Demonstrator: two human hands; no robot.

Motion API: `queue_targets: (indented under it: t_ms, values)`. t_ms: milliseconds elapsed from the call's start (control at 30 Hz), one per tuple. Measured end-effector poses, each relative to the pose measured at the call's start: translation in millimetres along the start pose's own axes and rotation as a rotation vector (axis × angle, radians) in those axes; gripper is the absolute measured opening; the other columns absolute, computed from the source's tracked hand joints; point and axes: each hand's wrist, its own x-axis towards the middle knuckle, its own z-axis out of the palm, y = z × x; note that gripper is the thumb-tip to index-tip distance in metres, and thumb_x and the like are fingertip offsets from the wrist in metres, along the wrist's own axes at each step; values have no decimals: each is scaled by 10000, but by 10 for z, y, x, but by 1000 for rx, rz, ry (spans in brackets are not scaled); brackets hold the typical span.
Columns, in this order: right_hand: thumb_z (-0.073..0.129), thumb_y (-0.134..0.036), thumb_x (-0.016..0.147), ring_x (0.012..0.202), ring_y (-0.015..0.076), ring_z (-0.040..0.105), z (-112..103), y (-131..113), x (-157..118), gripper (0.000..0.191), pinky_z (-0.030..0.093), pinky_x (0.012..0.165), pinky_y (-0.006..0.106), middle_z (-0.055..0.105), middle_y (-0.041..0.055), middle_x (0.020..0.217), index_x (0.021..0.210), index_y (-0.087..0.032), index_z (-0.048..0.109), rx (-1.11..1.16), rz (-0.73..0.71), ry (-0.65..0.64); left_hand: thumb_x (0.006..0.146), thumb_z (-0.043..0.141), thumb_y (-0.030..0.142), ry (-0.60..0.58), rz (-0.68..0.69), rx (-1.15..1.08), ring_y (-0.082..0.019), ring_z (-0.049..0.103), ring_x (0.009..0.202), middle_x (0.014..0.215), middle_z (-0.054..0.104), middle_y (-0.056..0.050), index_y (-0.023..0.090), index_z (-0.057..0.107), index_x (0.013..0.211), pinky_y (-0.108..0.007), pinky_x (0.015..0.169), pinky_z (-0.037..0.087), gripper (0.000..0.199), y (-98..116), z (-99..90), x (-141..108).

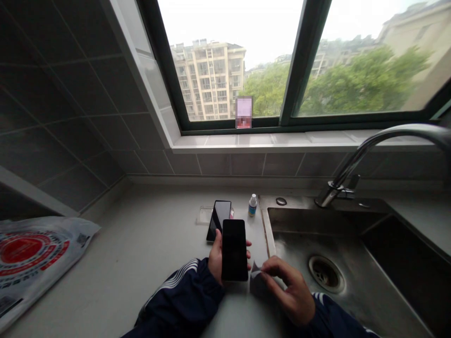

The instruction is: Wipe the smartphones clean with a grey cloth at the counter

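Note:
My left hand (217,259) is shut around a black smartphone (234,250), holding it flat with the dark screen facing up. My right hand (289,290) pinches a small folded pale sheet (258,281), probably a wipe or cloth, just right of the held phone and apart from it. A second black smartphone (218,220) lies tilted on the grey countertop (158,244), beyond my left hand. A small bottle with a white cap (252,205) stands upright to its right.
A clear plastic piece (205,215) lies beside the far phone. A printed plastic bag (33,263) lies at left. A steel sink (317,249) with a drain (326,274) is at right, under a curved faucet (355,180). A window is beyond.

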Motion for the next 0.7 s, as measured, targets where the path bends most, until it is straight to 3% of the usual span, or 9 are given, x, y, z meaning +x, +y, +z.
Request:
queue_targets:
  t_ms: [67,233,367,467,533,600,700]
  values:
    - [591,-283,903,706,155,639,-20,2,12,114,506,660,242,635,24,775,857,-185,627,17,11,19,794,262,814,32,-16,0,-226,638,668,750,671,-143,29,660,1026,-387,622,529,910,-1,17,2]
    - [659,-348,868,663,158,653,-148,-19,154,177,531,613,241,665,30,755,842,-173,657,39,76,166,838,267,754,40,35,-12,-260,650,748,991,674,-172,76,642,1060,-465,632,554,806,15,58,-13]
    - [650,-379,887,679,169,671,-232,-147,487,211,559,607,275,690,49,799,908,-170,629,52,85,335,840,266,749,9,18,-25,-299,672,783,1075,660,-204,103,577,1187,-523,694,536,796,23,49,-31]
    - [604,-390,924,783,171,681,-147,-332,757,208,576,700,310,687,50,918,993,-194,590,69,19,408,830,266,760,-25,9,-40,-331,680,831,1125,646,-218,119,518,1277,-540,740,516,821,32,33,-44]
    - [573,-391,942,893,189,681,-29,-441,860,210,578,769,337,683,66,1009,1025,-198,588,75,-37,349,818,272,776,-68,12,-47,-346,678,864,1141,643,-219,133,490,1314,-542,755,506,841,34,13,-46]
    - [558,-390,947,921,202,690,86,-492,882,223,583,769,334,692,69,1035,1045,-199,620,64,-89,207,799,291,795,-105,16,-65,-348,678,873,1128,653,-206,155,484,1329,-544,766,497,853,24,-21,-33]
    - [454,-342,996,974,204,681,171,-435,820,249,577,800,329,685,77,1048,1052,-198,650,3,-156,94,759,311,834,-96,-15,-100,-339,677,852,1105,668,-189,152,517,1303,-548,774,496,896,-9,-83,9]
